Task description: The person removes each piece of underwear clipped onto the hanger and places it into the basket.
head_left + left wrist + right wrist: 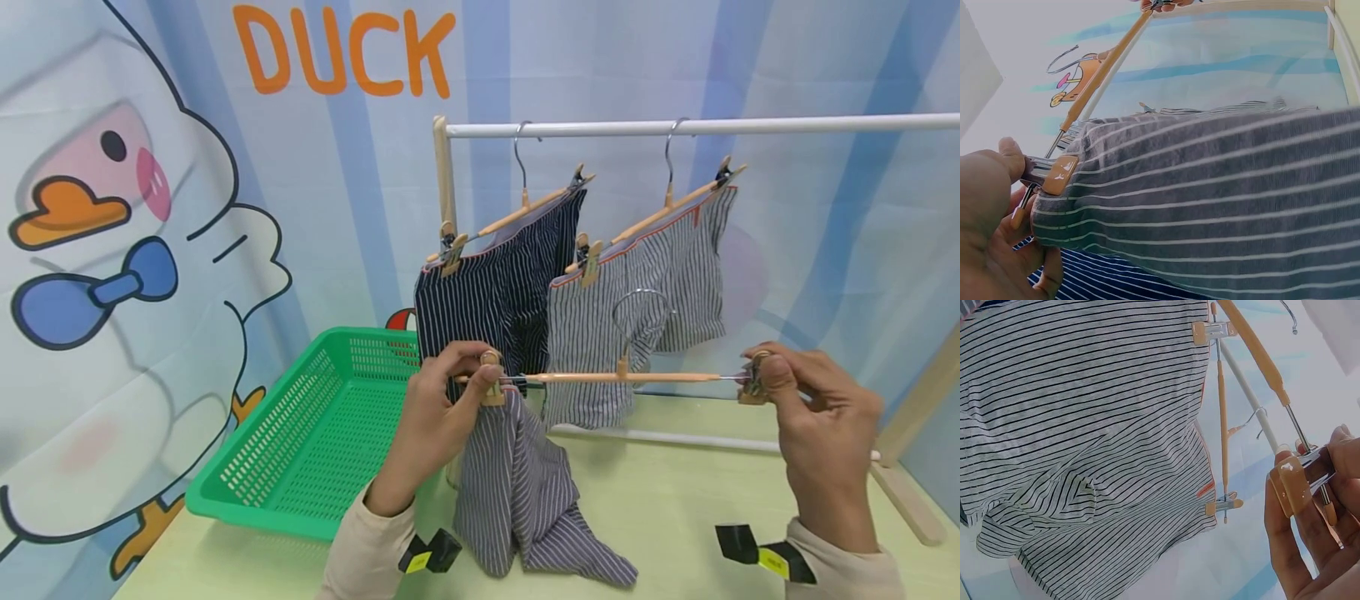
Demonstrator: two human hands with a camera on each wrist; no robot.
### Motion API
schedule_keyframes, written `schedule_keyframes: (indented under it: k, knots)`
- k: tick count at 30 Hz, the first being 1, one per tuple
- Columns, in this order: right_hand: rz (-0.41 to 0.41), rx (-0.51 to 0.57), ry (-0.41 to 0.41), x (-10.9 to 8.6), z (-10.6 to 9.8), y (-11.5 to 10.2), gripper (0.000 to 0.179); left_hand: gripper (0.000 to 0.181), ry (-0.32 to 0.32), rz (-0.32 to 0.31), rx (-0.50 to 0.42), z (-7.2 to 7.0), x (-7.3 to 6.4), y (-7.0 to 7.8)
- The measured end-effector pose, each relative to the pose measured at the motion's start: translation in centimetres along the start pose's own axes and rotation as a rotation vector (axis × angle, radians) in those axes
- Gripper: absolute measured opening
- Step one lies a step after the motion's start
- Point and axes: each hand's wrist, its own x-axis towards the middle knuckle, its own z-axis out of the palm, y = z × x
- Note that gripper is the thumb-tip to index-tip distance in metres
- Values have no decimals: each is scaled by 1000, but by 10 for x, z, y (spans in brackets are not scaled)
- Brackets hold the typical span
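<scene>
A wooden clip hanger (585, 377) is held level between both hands, its metal hook pointing up. My left hand (431, 412) pinches the clip (1060, 175) at its left end. Grey white-striped shorts (517, 483) hang from that clip by one end of the waist, and their lower part reaches the table. At the other end, my right hand (828, 425) pinches the second clip (1294, 484), which has no cloth in it. In the right wrist view, the thumb and fingers lie around this clip.
On a white rail (615, 129) hang dark striped shorts (480, 300) and light striped shorts (630, 308), each on a clip hanger. A green basket (255, 521) stands on the left of the pale table (675, 517). Behind is a printed duck curtain (352, 183).
</scene>
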Motion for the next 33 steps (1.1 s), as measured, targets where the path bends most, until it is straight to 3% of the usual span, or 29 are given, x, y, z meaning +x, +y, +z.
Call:
schedule_keyframes:
  k: [4,11,16,24,33]
  knots:
    - [30,-18,-12,-1,0,-1,22,39,3,-1,6,-1,0,1]
    - [123,89,-49,0,0,-3,23,34,-7,-5,-20,-1,1,0]
    - [170,59,-100,-1,-1,-1,24,33,-13,-26,-50,-1,0,1]
    - [129,-27,-164,-1,-5,4,26,28,11,-21,-50,1,1,1]
    - [98,-85,-241,0,-7,6,32,25,50,-68,-53,3,0,3]
